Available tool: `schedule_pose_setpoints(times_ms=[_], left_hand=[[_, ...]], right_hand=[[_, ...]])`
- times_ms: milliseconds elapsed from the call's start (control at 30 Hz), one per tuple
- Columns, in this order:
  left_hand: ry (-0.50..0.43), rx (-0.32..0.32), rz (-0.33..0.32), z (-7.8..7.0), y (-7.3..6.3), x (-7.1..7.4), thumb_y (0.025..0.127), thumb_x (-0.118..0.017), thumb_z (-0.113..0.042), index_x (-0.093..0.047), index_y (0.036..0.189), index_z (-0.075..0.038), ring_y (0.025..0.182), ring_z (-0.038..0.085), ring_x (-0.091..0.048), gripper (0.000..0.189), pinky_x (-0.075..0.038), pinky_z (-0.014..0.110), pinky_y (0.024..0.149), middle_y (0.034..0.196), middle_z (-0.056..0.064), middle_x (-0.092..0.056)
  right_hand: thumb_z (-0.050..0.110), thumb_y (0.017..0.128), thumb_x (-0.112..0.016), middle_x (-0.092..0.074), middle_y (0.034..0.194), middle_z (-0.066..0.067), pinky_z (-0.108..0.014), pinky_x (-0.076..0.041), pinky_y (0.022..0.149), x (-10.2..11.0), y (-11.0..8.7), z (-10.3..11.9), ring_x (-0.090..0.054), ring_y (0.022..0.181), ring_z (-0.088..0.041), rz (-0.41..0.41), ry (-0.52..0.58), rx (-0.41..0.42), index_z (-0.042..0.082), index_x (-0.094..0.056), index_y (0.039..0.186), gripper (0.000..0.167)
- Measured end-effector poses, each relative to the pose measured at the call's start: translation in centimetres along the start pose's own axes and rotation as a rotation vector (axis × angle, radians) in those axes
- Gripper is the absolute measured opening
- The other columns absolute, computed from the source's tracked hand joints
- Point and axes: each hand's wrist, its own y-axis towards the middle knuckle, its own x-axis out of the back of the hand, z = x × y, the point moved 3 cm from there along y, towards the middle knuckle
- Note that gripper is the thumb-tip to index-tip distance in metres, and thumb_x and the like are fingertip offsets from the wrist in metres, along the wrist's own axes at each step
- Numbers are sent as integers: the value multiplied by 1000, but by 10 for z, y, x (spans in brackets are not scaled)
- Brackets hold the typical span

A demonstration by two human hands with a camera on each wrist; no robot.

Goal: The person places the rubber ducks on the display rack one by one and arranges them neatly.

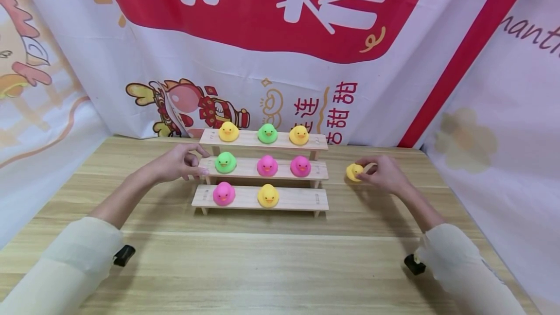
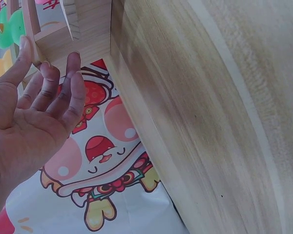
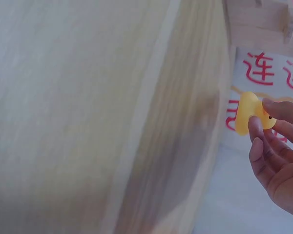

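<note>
To the right of a three-tier wooden stand (image 1: 236,174), my right hand (image 1: 382,174) pinches a yellow rubber duck (image 3: 246,113) between thumb and fingertips. My left hand (image 1: 177,163) is at the stand's left end, its thumb and fingers around the end of the middle shelf (image 1: 284,173). On the top shelf sit a yellow duck (image 1: 228,131), a green duck (image 1: 267,133) and another yellow one. The middle shelf carries a green duck (image 1: 225,162) and two pink ducks (image 1: 267,166). A pink duck (image 1: 224,194) and a yellow duck (image 1: 268,196) stand on the bottom shelf.
The stand is toward the back of a wood-grain table (image 1: 262,261). Behind it hangs a white cloth (image 1: 245,67) with red print and cartoon figures, and printed cloth also flanks both sides. Black straps (image 1: 124,255) show at the cuffs of light sleeves.
</note>
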Motion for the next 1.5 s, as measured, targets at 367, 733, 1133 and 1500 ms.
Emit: schedule_pose_setpoints(times_ms=[367, 733, 1133, 1500], left_hand=[[6, 7, -5, -1, -1, 0, 94, -76, -7, -53, 131, 11, 69, 22, -58, 47, -62, 42, 64, 74, 5, -55], [33, 11, 5, -1, 0, 0, 94, -77, -9, -52, 134, 10, 69, 22, -59, 51, -62, 42, 65, 75, 5, -56], [42, 3, 4, -4, -2, 0, 95, -75, -6, -52, 133, 10, 74, 26, -65, 48, -62, 47, 67, 74, 6, -56], [68, -2, 0, -2, -1, 0, 94, -76, -7, -53, 133, 10, 71, 22, -57, 48, -62, 43, 67, 76, 6, -57]], right_hand=[[9, 87, -84, -74, 111, -20, -24, -55, 59, -4, -2, 36, -74, 83, -23, 31, 61, 30, -4, -75, 115, 32], [11, 88, -84, -73, 113, -19, -27, -58, 63, -4, -6, 58, -71, 81, -19, 69, 52, 65, -2, -75, 117, 33], [8, 86, -85, -75, 107, -17, -26, -56, 59, -5, -9, 73, -70, 76, -18, 60, 52, 114, -3, -76, 114, 31], [7, 87, -84, -74, 108, -19, -26, -56, 58, 4, -13, 77, -70, 78, -20, 55, 81, 129, -5, -74, 115, 33]])
